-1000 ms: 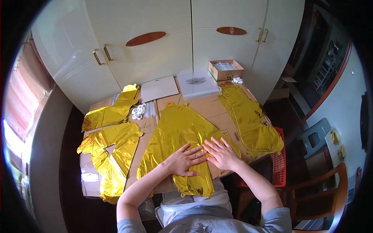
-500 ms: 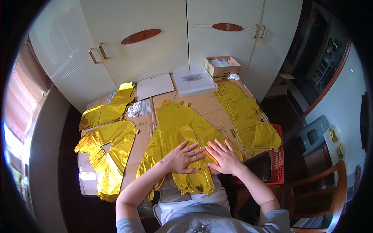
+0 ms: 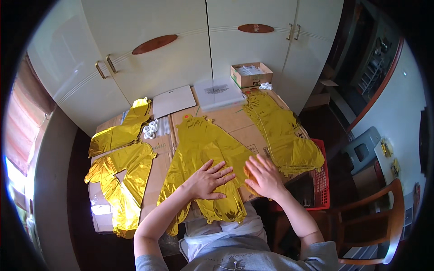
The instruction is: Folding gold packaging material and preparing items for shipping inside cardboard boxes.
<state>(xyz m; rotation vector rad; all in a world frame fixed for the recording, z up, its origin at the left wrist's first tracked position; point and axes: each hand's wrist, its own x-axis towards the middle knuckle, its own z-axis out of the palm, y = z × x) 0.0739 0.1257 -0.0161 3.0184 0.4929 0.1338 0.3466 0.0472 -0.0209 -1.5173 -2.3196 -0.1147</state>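
A flat, uninflated gold foil balloon (image 3: 199, 140) lies across the middle of the cardboard-covered table, its lower end hanging over the near edge toward my lap. My left hand (image 3: 209, 180) rests palm down on its lower part, fingers spread. Over the balloon's right edge is my right hand (image 3: 264, 178), fingers stretched out, holding nothing. Foil shows beneath that palm; whether the hand presses on it is unclear. To the left lie two more gold foil pieces, a lower one (image 3: 144, 158) and an upper one (image 3: 120, 131). Another gold foil balloon (image 3: 280, 131) lies at the right.
Small white rolls (image 3: 150, 129) sit beside thin clear strips (image 3: 163, 127). Behind are a pale board (image 3: 174, 101), a clear plastic packet (image 3: 219, 95) and an open cardboard box (image 3: 260, 81). A red basket (image 3: 323, 180) and a wooden chair (image 3: 393, 198) stand at the right.
My right hand has moved right, away from the left hand, to the balloon's right edge. The left hand stays flat on the foil. The whole view has shifted slightly.
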